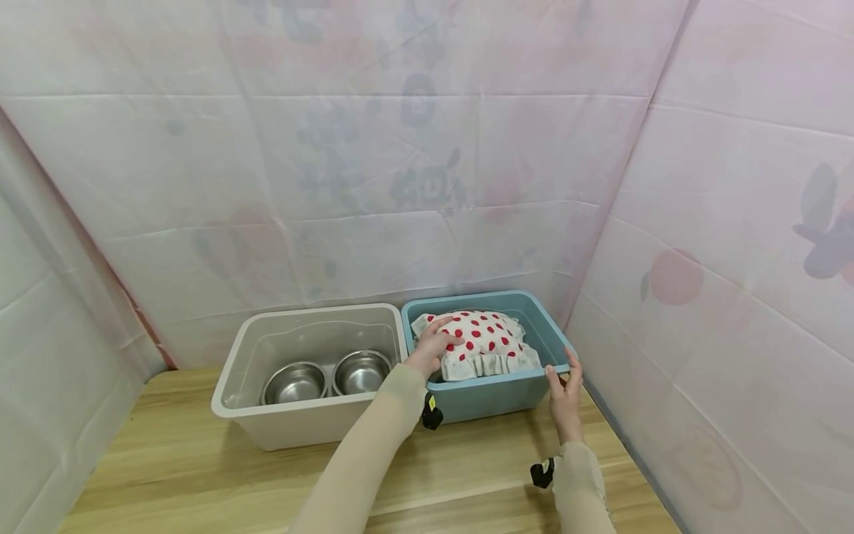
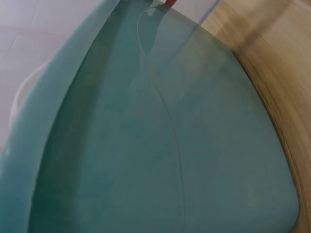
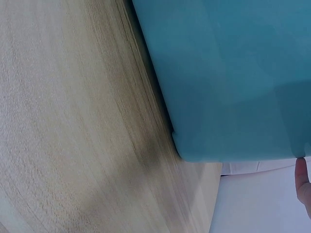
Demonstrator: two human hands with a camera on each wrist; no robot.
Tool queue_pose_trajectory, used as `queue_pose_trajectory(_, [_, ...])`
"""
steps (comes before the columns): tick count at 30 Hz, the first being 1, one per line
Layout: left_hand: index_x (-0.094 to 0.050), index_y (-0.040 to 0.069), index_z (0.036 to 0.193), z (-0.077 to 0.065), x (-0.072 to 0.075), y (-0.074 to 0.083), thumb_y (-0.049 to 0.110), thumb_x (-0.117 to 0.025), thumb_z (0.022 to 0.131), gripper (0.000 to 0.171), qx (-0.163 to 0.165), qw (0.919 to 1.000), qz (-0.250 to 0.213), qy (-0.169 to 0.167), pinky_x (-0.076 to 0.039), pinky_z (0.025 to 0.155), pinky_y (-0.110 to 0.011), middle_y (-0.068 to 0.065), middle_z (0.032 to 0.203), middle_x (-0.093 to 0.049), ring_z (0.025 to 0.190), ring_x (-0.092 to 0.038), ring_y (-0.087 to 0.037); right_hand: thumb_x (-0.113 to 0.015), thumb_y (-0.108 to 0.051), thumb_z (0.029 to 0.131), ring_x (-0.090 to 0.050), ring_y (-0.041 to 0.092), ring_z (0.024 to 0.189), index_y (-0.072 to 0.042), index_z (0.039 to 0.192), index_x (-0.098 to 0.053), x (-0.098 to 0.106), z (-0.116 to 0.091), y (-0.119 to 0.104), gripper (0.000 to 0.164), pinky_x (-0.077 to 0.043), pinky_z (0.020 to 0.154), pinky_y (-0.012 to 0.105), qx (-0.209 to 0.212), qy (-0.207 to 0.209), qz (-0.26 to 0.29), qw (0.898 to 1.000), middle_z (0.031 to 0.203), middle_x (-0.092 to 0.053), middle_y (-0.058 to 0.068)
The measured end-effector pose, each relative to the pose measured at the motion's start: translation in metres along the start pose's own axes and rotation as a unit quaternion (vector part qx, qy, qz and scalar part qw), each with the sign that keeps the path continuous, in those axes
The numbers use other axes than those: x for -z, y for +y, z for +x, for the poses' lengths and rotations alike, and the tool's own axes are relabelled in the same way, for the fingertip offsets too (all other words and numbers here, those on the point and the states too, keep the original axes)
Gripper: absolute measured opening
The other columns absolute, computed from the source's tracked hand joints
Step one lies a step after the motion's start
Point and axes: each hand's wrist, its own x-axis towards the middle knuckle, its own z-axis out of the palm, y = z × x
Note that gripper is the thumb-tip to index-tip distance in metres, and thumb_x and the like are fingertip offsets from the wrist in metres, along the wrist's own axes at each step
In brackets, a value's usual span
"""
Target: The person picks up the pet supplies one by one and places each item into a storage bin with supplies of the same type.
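A white cushion with red strawberry-like spots and a ruffled edge (image 1: 483, 337) lies in the blue plastic bin (image 1: 490, 400). My left hand (image 1: 432, 347) rests on the cushion's left end, its fingers spread over the fabric. At the bin's front right corner, my right hand (image 1: 565, 397) holds the rim, thumb on the front and fingers round the right side. The left wrist view is filled by the bin's outer wall (image 2: 131, 131); the left hand is out of that view. One right finger (image 3: 302, 177) touches the bin wall (image 3: 233, 97) in the right wrist view.
A beige bin (image 1: 313, 415) stands directly left of the blue one, with two steel bowls (image 1: 295, 383) inside. Both bins are on a wood-grain table (image 1: 220, 482). Printed cloth walls (image 1: 373, 163) close in the back and sides.
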Motion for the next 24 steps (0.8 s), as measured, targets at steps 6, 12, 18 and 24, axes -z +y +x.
queue_pose_trajectory(6, [-0.050, 0.018, 0.144, -0.001, -0.002, -0.001, -0.001, -0.066, 0.089, 0.060, -0.002, 0.9999, 0.003, -0.014, -0.039, 0.105, -0.049, -0.015, 0.158, -0.024, 0.137, -0.036, -0.037, -0.050, -0.021, 0.102, -0.010, 0.034, 0.144, -0.012, 0.156, -0.018, 0.000, 0.000, 0.003, 0.063, -0.019, 0.110, 0.058, 0.002, 0.004, -0.006, 1.000, 0.160, -0.008, 0.014])
queue_pose_trajectory(12, [-0.049, 0.017, 0.145, -0.001, -0.002, -0.002, -0.002, -0.064, 0.090, 0.060, 0.002, 0.9999, -0.005, -0.010, -0.036, 0.108, -0.051, -0.016, 0.158, -0.023, 0.138, -0.034, -0.037, -0.050, -0.028, 0.102, -0.014, 0.035, 0.141, -0.017, 0.156, -0.018, 0.000, -0.001, 0.005, 0.063, -0.020, 0.110, 0.059, -0.004, 0.006, -0.020, 1.000, 0.159, -0.008, 0.016])
queue_pose_trajectory(18, [-0.050, 0.017, 0.143, 0.002, -0.002, -0.003, -0.001, -0.064, 0.090, 0.059, 0.005, 1.0000, -0.003, 0.000, -0.034, 0.108, -0.053, -0.015, 0.158, -0.025, 0.139, -0.033, -0.038, -0.050, -0.027, 0.102, -0.013, 0.034, 0.142, -0.017, 0.156, -0.018, 0.001, -0.001, 0.005, 0.063, -0.020, 0.111, 0.058, 0.001, 0.009, -0.018, 1.000, 0.160, -0.009, 0.014])
queue_pose_trajectory(24, [-0.050, 0.017, 0.143, 0.004, -0.002, -0.004, -0.002, -0.064, 0.089, 0.058, 0.008, 1.0000, -0.002, 0.004, -0.034, 0.109, -0.053, -0.015, 0.157, -0.027, 0.138, -0.035, -0.038, -0.050, -0.018, 0.102, -0.014, 0.035, 0.141, -0.008, 0.155, -0.018, 0.000, -0.005, -0.010, 0.062, -0.024, 0.108, 0.050, -0.008, 0.001, -0.002, 1.000, 0.159, -0.009, 0.016])
